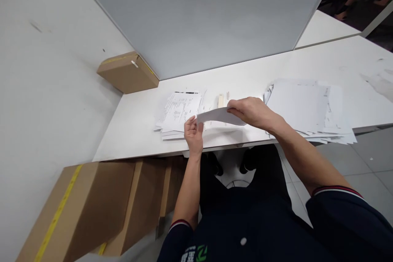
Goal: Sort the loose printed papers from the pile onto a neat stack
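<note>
Between my two hands a sheet of paper (219, 115) is held up above the front of the white table, slightly bowed. My left hand (193, 132) pinches its left end, and my right hand (250, 111) grips its upper right side with thumb and fingers. To the left lies a stack of printed papers (181, 110), its edges uneven. A larger, looser pile of paper sheets (296, 104) is on the right, mostly blank side up. Just behind the held sheet sits a small cream-coloured block (220, 100), partly hidden by it.
The white table (135, 139) runs along a grey panel (208, 20). A cardboard box (129, 73) stands in the back left corner against the wall. Larger cardboard boxes (101, 200) with yellow tape are below the table's front left edge. Some right-hand sheets overhang the front edge.
</note>
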The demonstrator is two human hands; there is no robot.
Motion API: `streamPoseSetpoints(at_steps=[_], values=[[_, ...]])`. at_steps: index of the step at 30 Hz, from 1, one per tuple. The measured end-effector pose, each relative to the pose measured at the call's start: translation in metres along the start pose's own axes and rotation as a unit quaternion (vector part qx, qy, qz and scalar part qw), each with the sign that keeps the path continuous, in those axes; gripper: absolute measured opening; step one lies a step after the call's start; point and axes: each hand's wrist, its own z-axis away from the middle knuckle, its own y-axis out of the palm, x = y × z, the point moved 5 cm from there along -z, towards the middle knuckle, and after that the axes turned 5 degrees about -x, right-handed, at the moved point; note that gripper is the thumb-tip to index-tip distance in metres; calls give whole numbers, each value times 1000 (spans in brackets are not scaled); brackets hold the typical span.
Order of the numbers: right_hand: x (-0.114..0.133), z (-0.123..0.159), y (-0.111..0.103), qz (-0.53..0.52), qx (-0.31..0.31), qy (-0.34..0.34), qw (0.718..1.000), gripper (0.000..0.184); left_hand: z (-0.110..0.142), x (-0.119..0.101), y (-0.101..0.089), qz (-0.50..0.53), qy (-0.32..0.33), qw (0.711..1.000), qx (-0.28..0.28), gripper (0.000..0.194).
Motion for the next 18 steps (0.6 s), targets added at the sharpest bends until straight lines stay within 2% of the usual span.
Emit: streamPoseSetpoints(at_steps=[3,5,7,10,14,18], values=[[-9,9,6,-143,-106,12,984,27,-5,-5,5,68,-36,997,5,53],[-20,14,24,-235,-163,35,957,29,-6,-5,13,68,-53,996,26,52],[-28,18,46,-311,-196,58,928,29,-6,-5,20,44,-46,997,33,48],[-35,21,72,-387,-214,85,893,29,-5,-7,27,8,-5,1000,22,43],[-42,23,88,-433,-220,118,866,33,0,-13,29,-19,58,998,4,40],[-49,25,104,-470,-202,131,849,35,6,-8,30,-57,47,997,19,44]])
